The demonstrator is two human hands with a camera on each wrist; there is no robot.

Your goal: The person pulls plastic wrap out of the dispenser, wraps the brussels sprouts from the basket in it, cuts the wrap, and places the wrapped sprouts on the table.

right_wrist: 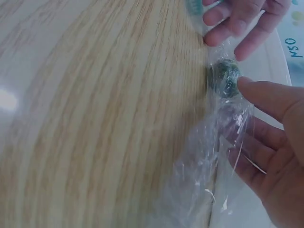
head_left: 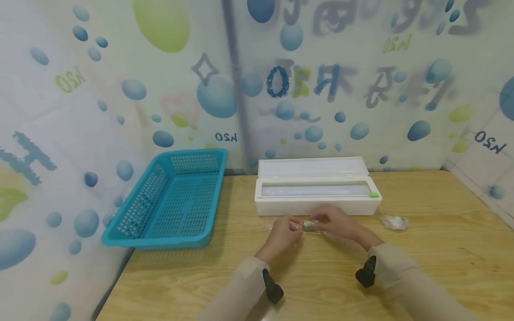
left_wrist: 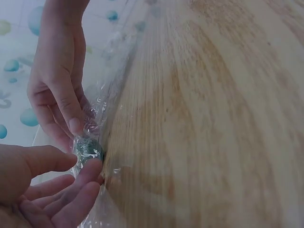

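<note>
A small dark green item (head_left: pixel 309 226) lies rolled in clear cling film on the table, just in front of a white cling film dispenser (head_left: pixel 317 207). From the left, my left hand (head_left: pixel 284 234) pinches the film beside the item, thumb and fingertips close to it in the left wrist view. My right hand (head_left: pixel 336 221) holds the film on the item's other side; its thumb reaches the green item (right_wrist: pixel 226 78) in the right wrist view. Loose film (right_wrist: pixel 190 190) trails over the table from there. What the green item is, I cannot tell through the film.
The dispenser's lid (head_left: pixel 313 167) stands raised, with a film roll (head_left: pixel 315 191) inside and a green slider (head_left: pixel 373 195) at its right end. A film-wrapped bundle (head_left: pixel 395 222) lies on the right. On the left is a blue plastic basket (head_left: pixel 172 243). A patterned curtain hangs behind.
</note>
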